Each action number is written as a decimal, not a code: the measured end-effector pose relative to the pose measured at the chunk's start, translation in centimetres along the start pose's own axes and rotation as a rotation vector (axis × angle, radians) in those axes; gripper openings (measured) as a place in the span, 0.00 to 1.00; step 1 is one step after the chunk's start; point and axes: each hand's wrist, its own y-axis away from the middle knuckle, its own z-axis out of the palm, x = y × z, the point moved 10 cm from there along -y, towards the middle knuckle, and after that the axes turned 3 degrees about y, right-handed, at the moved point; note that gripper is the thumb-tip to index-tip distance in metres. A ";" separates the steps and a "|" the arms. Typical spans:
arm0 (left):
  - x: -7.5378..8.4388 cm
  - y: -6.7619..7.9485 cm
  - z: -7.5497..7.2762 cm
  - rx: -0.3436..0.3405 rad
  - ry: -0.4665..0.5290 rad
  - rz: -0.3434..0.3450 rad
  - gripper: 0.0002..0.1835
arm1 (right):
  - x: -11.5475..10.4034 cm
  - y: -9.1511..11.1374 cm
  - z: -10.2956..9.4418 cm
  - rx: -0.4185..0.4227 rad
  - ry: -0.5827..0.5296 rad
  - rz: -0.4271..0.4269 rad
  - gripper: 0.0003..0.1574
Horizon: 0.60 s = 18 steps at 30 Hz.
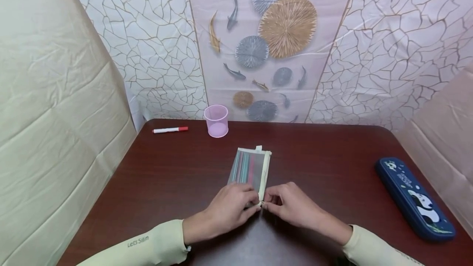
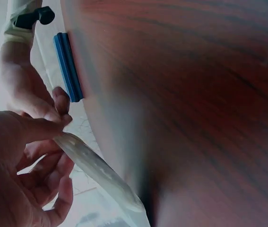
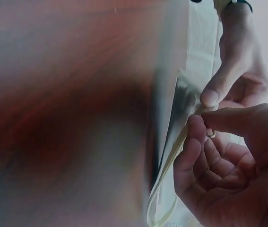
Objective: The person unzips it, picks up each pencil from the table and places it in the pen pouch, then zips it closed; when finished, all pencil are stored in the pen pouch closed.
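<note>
A see-through zip pouch [image 1: 239, 171] with a cream zipper edge [image 1: 264, 173] stretches away from me on the dark table, with green and pink striped contents showing through. My left hand [image 1: 233, 201] pinches its near corner between thumb and fingers. At the same corner, my right hand [image 1: 293, 206] pinches the zipper end with thumb and forefinger. A small metal ring [image 3: 211, 134] shows by the right fingers in the right wrist view. There the pouch's pale edges [image 3: 164, 182] spread apart below the fingertips. The left wrist view shows the zipper edge [image 2: 100, 172] running from the left fingertips.
A pink pen cup [image 1: 217, 126] stands at the back edge, with a white and red marker [image 1: 170, 129] lying to its left. At the far right lies a navy panda pencil case [image 1: 414, 198]. Fabric hangs around the table's back and sides.
</note>
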 end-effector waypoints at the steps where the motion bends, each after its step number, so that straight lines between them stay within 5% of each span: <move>1: 0.3 0.0 -0.2 0.012 -0.021 0.012 0.07 | 0.1 -0.1 -0.1 -0.001 0.008 0.006 0.12; 6: 1.7 0.3 -0.9 0.057 -0.112 0.065 0.09 | 2.0 -1.2 -1.5 0.048 0.118 0.054 0.14; 12: 4.3 1.4 -1.9 0.081 -0.096 0.127 0.11 | 7.7 -4.1 -4.1 0.096 0.267 0.185 0.13; 18: 6.2 1.7 -2.4 0.095 -0.105 0.167 0.11 | 11.8 -4.8 -4.8 0.047 0.277 0.305 0.13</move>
